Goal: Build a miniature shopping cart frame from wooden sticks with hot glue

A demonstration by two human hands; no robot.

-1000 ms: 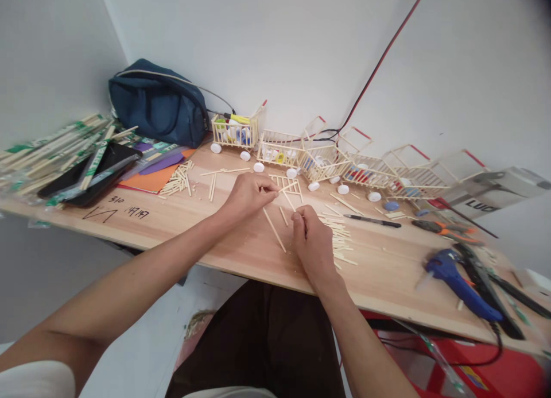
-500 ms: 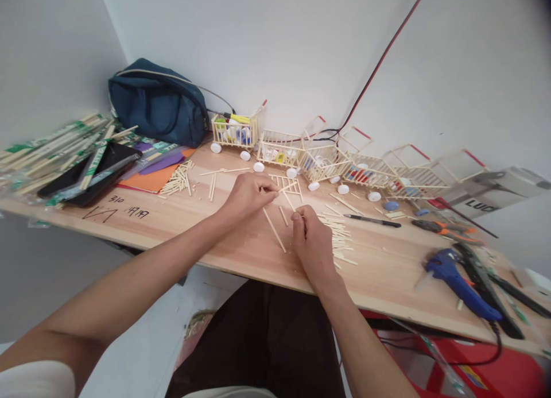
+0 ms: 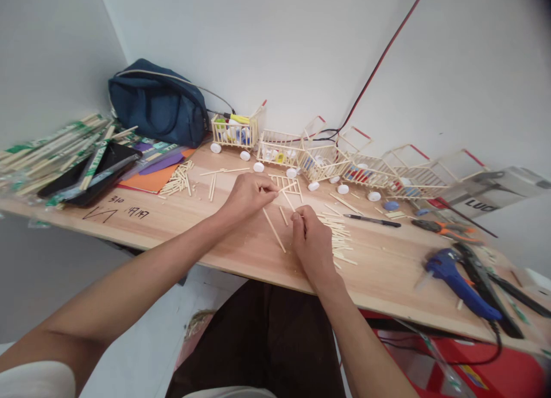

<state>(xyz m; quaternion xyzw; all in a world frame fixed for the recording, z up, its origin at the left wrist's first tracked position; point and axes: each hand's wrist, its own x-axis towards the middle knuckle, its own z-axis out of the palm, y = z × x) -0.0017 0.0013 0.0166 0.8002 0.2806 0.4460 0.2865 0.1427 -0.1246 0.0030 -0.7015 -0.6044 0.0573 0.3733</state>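
My left hand (image 3: pixel 248 196) is closed in a pinch on a small ladder-like frame of thin wooden sticks (image 3: pixel 287 184) lying on the wooden board (image 3: pixel 224 237). Just to its right, my right hand (image 3: pixel 312 240) is curled, pinching a thin stick (image 3: pixel 289 201) that slants up toward the frame. One long loose stick (image 3: pixel 274 230) lies between the two hands. A scatter of short cut sticks (image 3: pixel 338 237) lies beside my right hand.
A row of stick-built carts with white wheels (image 3: pixel 321 159) lines the wall. A blue bag (image 3: pixel 157 102), packets of chopsticks (image 3: pixel 55 151) and coloured sheets (image 3: pixel 155 177) sit at the left. A black pen (image 3: pixel 372 220), pliers (image 3: pixel 447 230) and a blue glue gun (image 3: pixel 460 283) lie at the right.
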